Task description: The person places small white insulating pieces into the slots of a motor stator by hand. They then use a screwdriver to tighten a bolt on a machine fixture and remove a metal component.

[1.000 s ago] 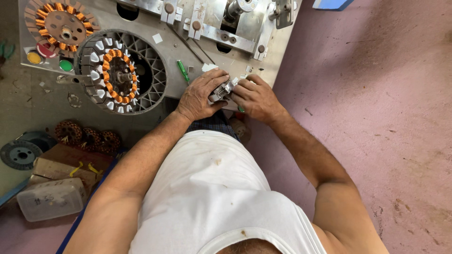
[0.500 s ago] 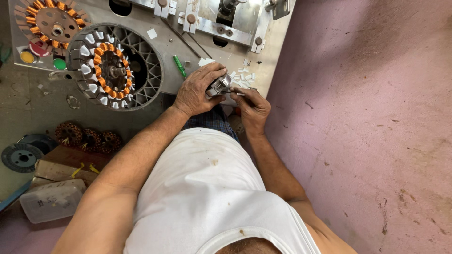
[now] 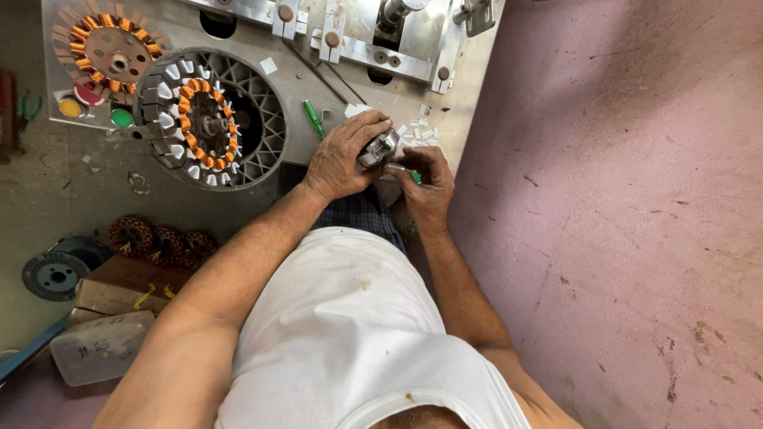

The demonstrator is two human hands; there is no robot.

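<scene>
Tabletop: a grey metal tabletop (image 3: 318, 151) fills the far left of the scene, with bolted brackets along its far edge; a pink wall or floor surface lies to the right.
Large stator: a round grey finned housing (image 3: 211, 119) lies on the tabletop, left of the hands, its ring of copper windings already in and white insulating pieces seated in many slots.
Second stator: an orange-wound stator (image 3: 111, 48) sits at the far left corner, looking fully wound.
Spare coils: dark wound cores (image 3: 159, 242) lie lower down at the near left, beside a black disc (image 3: 56, 274).
Left hand: the left hand (image 3: 342, 155) is closed over a small metal part (image 3: 380, 147), at the near edge of the tabletop.
Right hand: the right hand (image 3: 425, 183) has its fingers pinched together at the same part, just right of the left hand.
White pieces: loose white insulating slips (image 3: 421, 131) lie scattered just beyond the hands, near a green tool (image 3: 314, 119).
Progress: judged from this, the handheld part is mid-assembly; loose slips remain unused.
Hard to make out: the part's form is mostly covered by fingers; what the right fingertips pinch cannot be told.
</scene>
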